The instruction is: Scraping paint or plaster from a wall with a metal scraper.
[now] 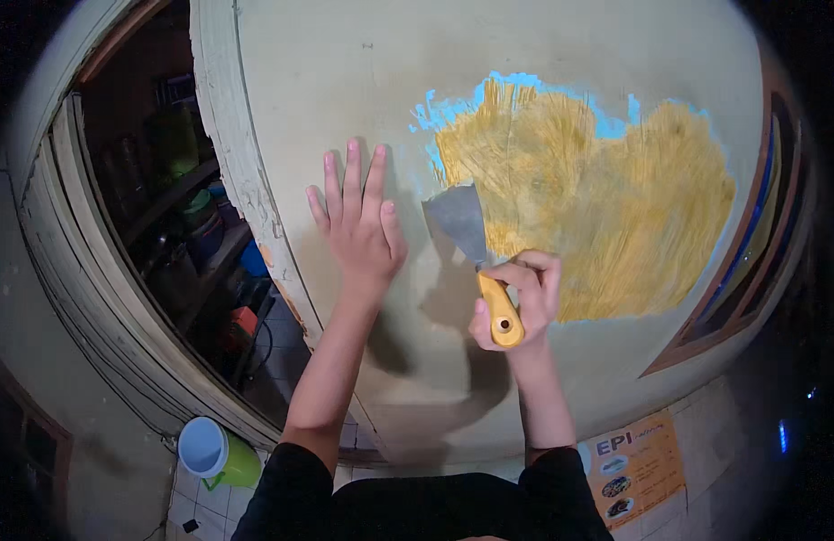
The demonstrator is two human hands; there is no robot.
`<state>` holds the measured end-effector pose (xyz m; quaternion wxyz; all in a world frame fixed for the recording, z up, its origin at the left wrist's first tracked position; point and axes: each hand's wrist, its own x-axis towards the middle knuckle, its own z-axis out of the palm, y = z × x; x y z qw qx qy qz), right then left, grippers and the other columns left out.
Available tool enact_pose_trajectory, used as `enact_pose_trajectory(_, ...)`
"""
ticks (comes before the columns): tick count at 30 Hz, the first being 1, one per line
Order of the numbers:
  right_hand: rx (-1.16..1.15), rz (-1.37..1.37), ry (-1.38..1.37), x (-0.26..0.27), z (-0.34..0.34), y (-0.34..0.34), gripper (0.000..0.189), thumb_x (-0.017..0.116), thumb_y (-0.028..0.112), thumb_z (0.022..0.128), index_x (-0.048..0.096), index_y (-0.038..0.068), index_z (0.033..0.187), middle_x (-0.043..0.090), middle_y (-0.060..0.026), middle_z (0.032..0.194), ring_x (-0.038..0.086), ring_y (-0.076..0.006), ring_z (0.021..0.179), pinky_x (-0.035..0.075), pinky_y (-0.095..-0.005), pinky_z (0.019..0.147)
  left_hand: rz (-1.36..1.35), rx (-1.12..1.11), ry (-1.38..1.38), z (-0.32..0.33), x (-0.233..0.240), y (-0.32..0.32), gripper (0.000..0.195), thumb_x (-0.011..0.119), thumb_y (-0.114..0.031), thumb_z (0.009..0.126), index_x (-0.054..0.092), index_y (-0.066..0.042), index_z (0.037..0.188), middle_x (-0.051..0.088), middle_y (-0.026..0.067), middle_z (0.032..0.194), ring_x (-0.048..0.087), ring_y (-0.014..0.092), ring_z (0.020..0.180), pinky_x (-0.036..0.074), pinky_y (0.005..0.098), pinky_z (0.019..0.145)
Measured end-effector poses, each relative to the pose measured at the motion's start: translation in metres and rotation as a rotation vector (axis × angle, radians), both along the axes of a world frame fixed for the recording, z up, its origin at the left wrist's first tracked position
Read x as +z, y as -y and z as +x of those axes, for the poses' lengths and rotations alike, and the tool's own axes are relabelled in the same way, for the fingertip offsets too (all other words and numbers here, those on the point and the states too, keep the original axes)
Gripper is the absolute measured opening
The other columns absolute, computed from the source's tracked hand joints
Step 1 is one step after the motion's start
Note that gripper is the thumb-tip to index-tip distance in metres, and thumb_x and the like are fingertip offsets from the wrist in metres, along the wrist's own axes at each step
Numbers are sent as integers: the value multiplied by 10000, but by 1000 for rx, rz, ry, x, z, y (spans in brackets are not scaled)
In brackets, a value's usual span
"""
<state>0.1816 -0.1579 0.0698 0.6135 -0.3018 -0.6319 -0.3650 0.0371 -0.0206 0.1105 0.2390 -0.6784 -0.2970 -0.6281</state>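
Note:
My left hand [363,223] lies flat on the pale painted wall [309,101], fingers apart, and holds nothing. To its right, my right hand [525,297] grips the yellow handle of a paint scraper [461,216]. The scraper's wide metal blade points up and left, its edge close to the left border of a large bare patch [613,203]. That patch shows a streaky yellow-brown surface. Bits of light blue paint [613,126] line much of its rim. Whether the blade edge touches the wall cannot be told.
Left of the wall, a doorway with a chipped white frame [221,101] opens onto dark shelves. A green bucket [241,462] stands on the tiled floor at lower left. A wood-framed window [735,270] is at the right, and an orange printed banner [643,473] lies low at lower right.

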Motion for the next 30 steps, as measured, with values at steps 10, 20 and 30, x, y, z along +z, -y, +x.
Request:
enact_pose_trajectory(10, -260, -224, -231, -11, -36, 55, 296, 787, -49, 731, 707, 14, 1009, 646, -153, 1132, 677, -281, 944, 577, -333, 780, 11, -34, 6, -9, -4, 0, 501, 312, -276, 994, 482, -192, 1458, 386, 46, 1554, 282, 303, 1461, 39, 511, 1188)
enact_pose_trajectory(20, -180, -56, -206, -25, -22, 18, 257, 656, -55, 752, 686, 40, 990, 531, -146, 1156, 593, -287, 985, 529, -331, 819, 12, -8, -68, -9, -4, -2, 536, 386, -234, 965, 411, -228, 1500, 306, 29, 1594, 213, 293, 1487, 79, 553, 1175)
enact_pose_trajectory(30, -581, -734, -210, 27, -53, 26, 577, 576, 91, 863, 489, 166, 1428, 591, -245, 851, 637, -410, 700, 531, -508, 661, 27, 34, -104, -15, -8, -3, 539, 392, -292, 975, 388, -243, 1511, 294, 7, 1599, 202, 257, 1489, 49, 518, 1185)
